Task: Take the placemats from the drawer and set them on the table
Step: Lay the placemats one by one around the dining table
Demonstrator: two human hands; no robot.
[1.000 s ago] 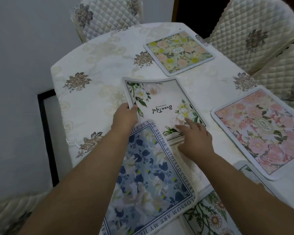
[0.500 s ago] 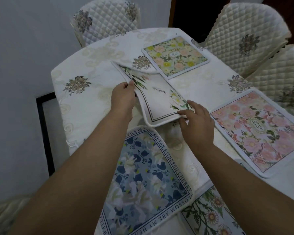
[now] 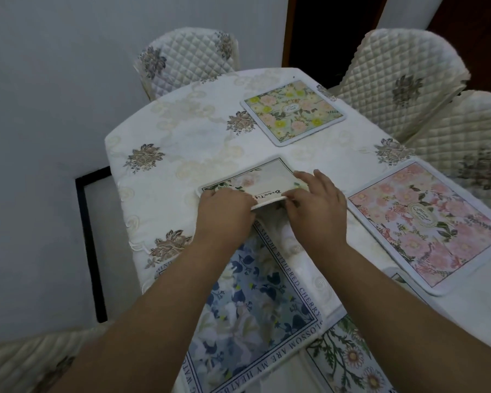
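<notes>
A white placemat with green leaves and a script word (image 3: 262,180) lies mid-table, its near edge lifted off the cloth. My left hand (image 3: 224,212) grips that edge on the left and my right hand (image 3: 316,207) grips it on the right. Just below my hands lies a blue floral placemat with a text border (image 3: 255,307). A pink floral placemat (image 3: 434,225) lies to the right, a yellow and pink one (image 3: 292,112) at the far end, and a daisy placemat (image 3: 349,361) at the bottom.
The table (image 3: 182,143) wears a cream embroidered cloth and stands against a grey wall on the left. Quilted chairs stand at the far end (image 3: 187,58) and along the right side (image 3: 406,78). A black frame (image 3: 87,236) shows beside the table's left edge.
The white leafy placemat went from lying flat to being lifted, then came down farther up the table. Both hands now grip its near edge close together.
</notes>
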